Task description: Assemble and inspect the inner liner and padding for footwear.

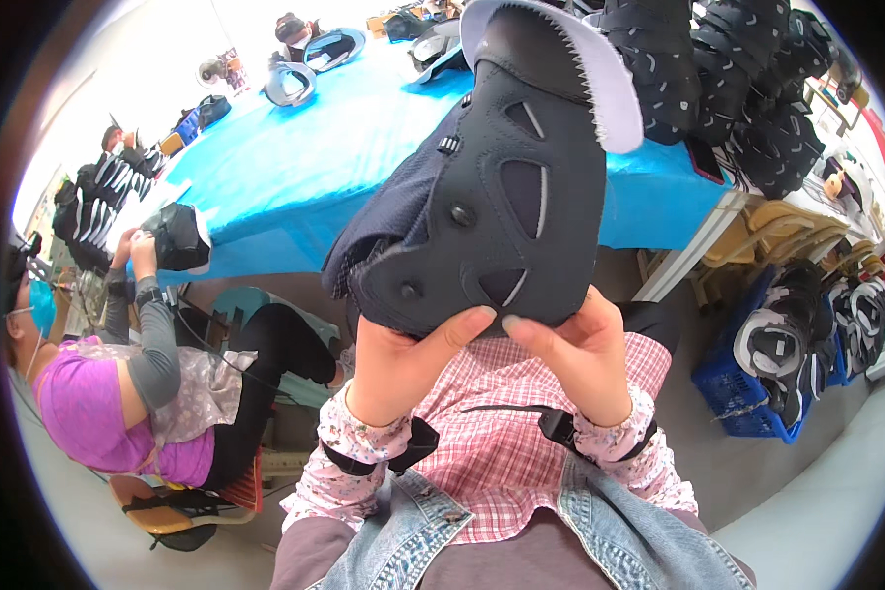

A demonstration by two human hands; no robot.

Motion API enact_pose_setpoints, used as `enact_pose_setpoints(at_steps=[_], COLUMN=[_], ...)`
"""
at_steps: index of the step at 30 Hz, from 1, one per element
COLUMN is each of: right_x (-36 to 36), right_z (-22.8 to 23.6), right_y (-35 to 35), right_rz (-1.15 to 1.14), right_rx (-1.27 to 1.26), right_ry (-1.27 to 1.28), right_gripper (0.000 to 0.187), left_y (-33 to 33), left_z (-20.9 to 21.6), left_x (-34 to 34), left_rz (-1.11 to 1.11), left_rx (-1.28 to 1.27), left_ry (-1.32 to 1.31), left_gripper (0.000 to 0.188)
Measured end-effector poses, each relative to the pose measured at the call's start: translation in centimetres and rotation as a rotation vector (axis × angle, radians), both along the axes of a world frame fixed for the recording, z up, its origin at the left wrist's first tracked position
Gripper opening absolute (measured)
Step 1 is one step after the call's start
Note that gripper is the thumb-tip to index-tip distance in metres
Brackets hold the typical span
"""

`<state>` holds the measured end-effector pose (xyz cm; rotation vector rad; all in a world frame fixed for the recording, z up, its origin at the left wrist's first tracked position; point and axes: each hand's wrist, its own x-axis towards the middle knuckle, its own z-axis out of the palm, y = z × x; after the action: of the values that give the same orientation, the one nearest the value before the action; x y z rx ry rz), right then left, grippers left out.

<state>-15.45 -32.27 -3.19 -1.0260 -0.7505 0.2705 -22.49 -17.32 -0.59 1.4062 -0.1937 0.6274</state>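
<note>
A black padded boot upper (482, 216) stands tilted up in front of me, its lower end between my hands. It has triangular cutouts, round studs, dark fabric at its left side and a white toothed flange (615, 93) at the far end. My left hand (398, 362) grips the near edge on the left, thumb on the outer face. On the right side of that edge my right hand (578, 356) grips likewise, its thumb tip close to the other thumb. The fingers behind the piece are mostly hidden.
A blue-covered table (265, 162) stretches ahead, bearing white-edged pieces (290, 86) and piled black uppers (649, 69) at the right. Blue crates (733, 393) of similar pieces stand on the floor at right. At left a seated person (118, 393) handles a black piece (179, 236).
</note>
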Motion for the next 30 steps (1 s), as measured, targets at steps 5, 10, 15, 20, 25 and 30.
enact_pose_setpoints(at_steps=[5,10,15,20,25,30], right_x=[0.8,1.0,0.1,-0.2,-1.0,-0.1], right_z=[-0.2,-1.5,0.3,-0.4,0.3,0.6], right_y=[-0.2,-0.5,-0.5,0.4,1.3,-1.0], right_rz=[0.102,0.263,-0.173,-0.424,-0.664,-0.380], right_rx=[-0.073,-0.069,-0.235,-0.190,-0.225,-0.270], right_ry=[0.086,0.159,-0.366,-0.607,-0.732,-0.382], right_gripper=[0.033,0.032,0.022,0.018,0.023,0.017], left_y=[0.2,0.6,1.0,0.9,1.2,1.1], left_z=[-0.5,0.3,0.9,-0.6,-1.6,-0.5], left_x=[-0.3,-0.7,-0.2,0.0,1.7,1.1], left_rz=[0.067,0.350,-0.098,-0.073,0.005,-0.033], left_rx=[0.170,0.936,0.071,0.056,0.034,0.213], left_ry=[0.038,-0.163,0.119,0.120,0.133,0.237], left_gripper=[0.023,0.026,0.031,0.022,0.019,0.020])
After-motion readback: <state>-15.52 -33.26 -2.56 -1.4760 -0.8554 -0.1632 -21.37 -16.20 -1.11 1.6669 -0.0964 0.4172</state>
